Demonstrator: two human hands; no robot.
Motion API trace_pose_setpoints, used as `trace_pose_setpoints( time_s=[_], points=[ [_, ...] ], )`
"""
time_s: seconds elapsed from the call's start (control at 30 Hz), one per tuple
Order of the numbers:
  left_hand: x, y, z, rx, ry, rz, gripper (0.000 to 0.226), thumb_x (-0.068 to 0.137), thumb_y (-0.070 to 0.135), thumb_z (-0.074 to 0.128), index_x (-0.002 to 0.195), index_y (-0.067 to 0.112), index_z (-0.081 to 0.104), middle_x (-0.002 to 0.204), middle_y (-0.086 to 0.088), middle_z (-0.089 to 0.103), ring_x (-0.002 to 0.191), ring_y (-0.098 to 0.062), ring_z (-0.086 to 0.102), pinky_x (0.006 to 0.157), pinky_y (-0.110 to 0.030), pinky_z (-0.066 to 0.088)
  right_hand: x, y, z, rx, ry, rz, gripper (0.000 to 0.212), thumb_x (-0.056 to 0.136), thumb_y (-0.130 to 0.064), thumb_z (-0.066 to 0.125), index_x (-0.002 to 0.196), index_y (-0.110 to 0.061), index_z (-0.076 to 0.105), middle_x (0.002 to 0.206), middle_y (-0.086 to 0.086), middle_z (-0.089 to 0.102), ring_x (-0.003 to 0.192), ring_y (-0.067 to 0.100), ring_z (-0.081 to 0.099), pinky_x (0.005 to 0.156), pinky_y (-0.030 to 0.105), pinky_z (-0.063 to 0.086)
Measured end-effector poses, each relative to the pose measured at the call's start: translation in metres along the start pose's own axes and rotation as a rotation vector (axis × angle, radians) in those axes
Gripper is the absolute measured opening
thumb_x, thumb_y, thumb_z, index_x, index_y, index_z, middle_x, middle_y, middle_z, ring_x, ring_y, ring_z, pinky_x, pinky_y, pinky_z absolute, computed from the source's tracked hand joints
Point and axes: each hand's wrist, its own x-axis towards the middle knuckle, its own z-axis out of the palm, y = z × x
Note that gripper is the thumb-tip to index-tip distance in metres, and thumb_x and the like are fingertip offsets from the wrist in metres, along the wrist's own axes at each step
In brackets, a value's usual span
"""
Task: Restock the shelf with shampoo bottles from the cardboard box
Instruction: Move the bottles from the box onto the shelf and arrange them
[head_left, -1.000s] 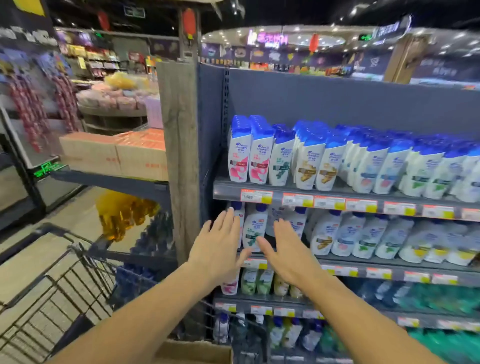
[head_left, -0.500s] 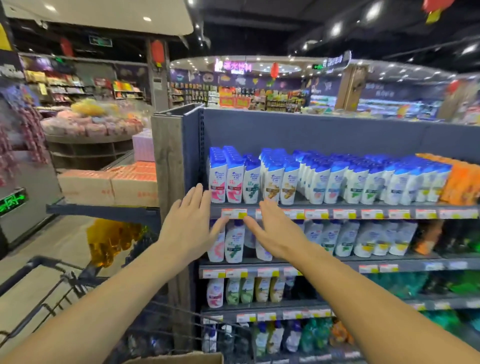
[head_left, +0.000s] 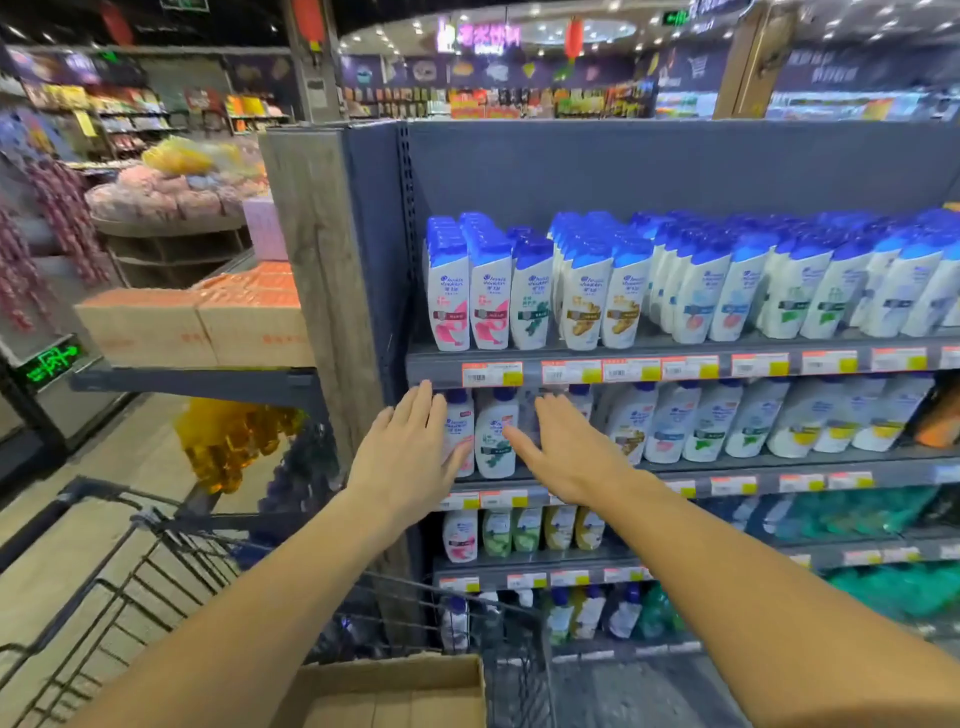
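Shampoo bottles (head_left: 496, 434) you're after sit upright on the 2nd shelf (head_left: 779, 470) from the top, left end, white w/ dark blue caps. Your left hand (head_left: 410, 452) is flat, fingers spread wide, nothing gripped; it's in front of the leftmost bottle of that row, fingertips up near the price-tag strip (head_left: 613, 370) of the shelf above. Can't tell if the palm actually touches the bottle. Your right hand (head_left: 569, 449) is likewise splayed out, palm down, empty, over the bottles just right of the green-label one, which shows between both hands. Contact there is unclear too.

Top shelf (head_left: 675, 348) carries a full row of bigger white bottles w/ bright blue caps (head_left: 587, 291), pink, green and gold labels at the left end. Below your hands a 3rd shelf holds small bottles (head_left: 519, 530), and a lower one is more of the same, blurry.

Cardboard box (head_left: 395, 686) is at bottom centre, open, sitting in the wire trolley (head_left: 156, 561) between your forearms. Box inside mostly out of frame, contents not visible. Left of the shelf unit: a wooden end panel (head_left: 322, 291), then stacked orange-topped cartons (head_left: 197, 325) on a side shelf.
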Motion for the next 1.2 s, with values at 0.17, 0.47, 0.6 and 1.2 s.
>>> trace_pose_setpoints(
  time_s=[0.17,0.47,0.6,1.2],
  points=[
    [0.040,-0.005,0.081,-0.125,-0.125,-0.059,0.066,0.097,0.048,0.038,0.147,0.006,0.026,0.159,-0.012,0.023,0.146,-0.023,0.021,0.114,-0.032,0.027,0.067,0.039,0.054,0.035,-0.099,0.068,0.062,0.099,-0.053,0.038,0.144,-0.010,0.029,0.150,0.013,0.035,0.134,0.031,0.037,0.107,0.043,0.037],
    [0.117,-0.005,0.218,-0.446,-0.162,-0.423,0.087,0.090,0.042,0.058,0.152,0.012,0.005,0.160,-0.007,0.013,0.143,-0.023,0.028,0.106,-0.031,0.035,0.181,0.110,0.161,0.253,-0.119,0.142,0.083,0.085,-0.063,0.057,0.148,-0.016,0.031,0.143,0.008,0.047,0.122,0.029,0.053,0.090,0.044,0.053],
    [0.131,-0.001,0.254,-0.454,-0.035,-0.518,0.076,0.083,0.051,0.063,0.136,0.009,0.029,0.142,-0.011,0.033,0.113,-0.035,0.055,0.074,-0.037,0.050,0.206,0.120,0.191,0.217,-0.055,0.204,0.089,0.077,-0.071,0.060,0.143,-0.016,0.034,0.139,0.007,0.048,0.123,0.028,0.051,0.092,0.044,0.051],
    [0.140,-0.005,0.289,-0.815,0.311,-0.628,0.084,0.076,0.047,0.074,0.140,0.013,0.033,0.125,-0.007,0.059,0.114,-0.024,0.058,0.093,-0.045,0.049,0.231,0.128,0.230,0.278,0.060,0.244,0.063,0.069,-0.065,0.072,0.096,-0.017,0.044,0.102,0.006,0.066,0.093,0.028,0.063,0.068,0.038,0.050]
  ],
)
